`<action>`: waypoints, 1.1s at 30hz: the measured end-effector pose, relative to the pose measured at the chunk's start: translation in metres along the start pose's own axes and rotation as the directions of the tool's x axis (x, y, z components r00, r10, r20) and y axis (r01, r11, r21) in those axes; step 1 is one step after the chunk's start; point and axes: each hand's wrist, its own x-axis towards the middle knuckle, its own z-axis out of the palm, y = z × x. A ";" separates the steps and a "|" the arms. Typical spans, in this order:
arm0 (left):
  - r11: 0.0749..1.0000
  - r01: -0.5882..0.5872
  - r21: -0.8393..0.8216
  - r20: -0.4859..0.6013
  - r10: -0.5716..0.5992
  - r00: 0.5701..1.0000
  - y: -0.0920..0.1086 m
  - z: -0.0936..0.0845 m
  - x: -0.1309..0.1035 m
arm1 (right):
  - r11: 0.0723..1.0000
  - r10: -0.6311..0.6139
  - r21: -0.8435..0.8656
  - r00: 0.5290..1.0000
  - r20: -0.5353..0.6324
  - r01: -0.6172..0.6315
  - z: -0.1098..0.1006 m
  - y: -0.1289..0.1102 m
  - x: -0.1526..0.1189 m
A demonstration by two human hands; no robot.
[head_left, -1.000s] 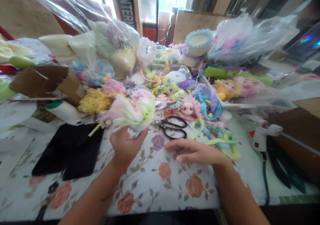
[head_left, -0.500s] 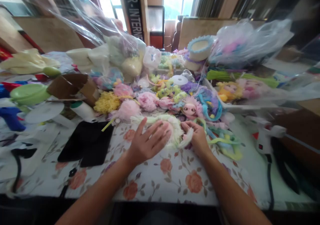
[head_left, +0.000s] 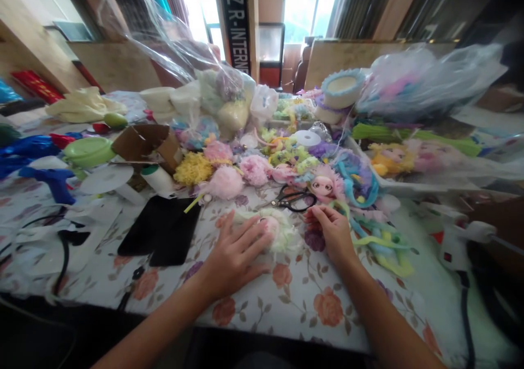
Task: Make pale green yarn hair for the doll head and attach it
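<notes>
In the head view, our left hand [head_left: 237,251] lay spread wide, palm down, its fingers across the side of a doll head [head_left: 270,226] with pale green hair, which lay on the flowered worktop [head_left: 303,281]. Our right hand [head_left: 333,232] had come away from the hair since half a second earlier and hung just beside it, fingers drawn narrow; we could not tell whether they pinched anything. That left the doll head, as we judged, steadied by the left hand alone. The black-handled scissors [head_left: 281,202], covered half a second before, showed again just behind the hair, within reach of either hand. Beyond them sat a pink-haired doll head [head_left: 323,186] and a pink fluffy ball [head_left: 226,182].
</notes>
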 end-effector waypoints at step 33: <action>0.229 0.893 0.388 -0.218 -0.919 0.330 0.001 -0.045 -0.074 | 0.984 0.068 -0.169 0.996 0.052 -0.058 0.007 -0.003 -0.009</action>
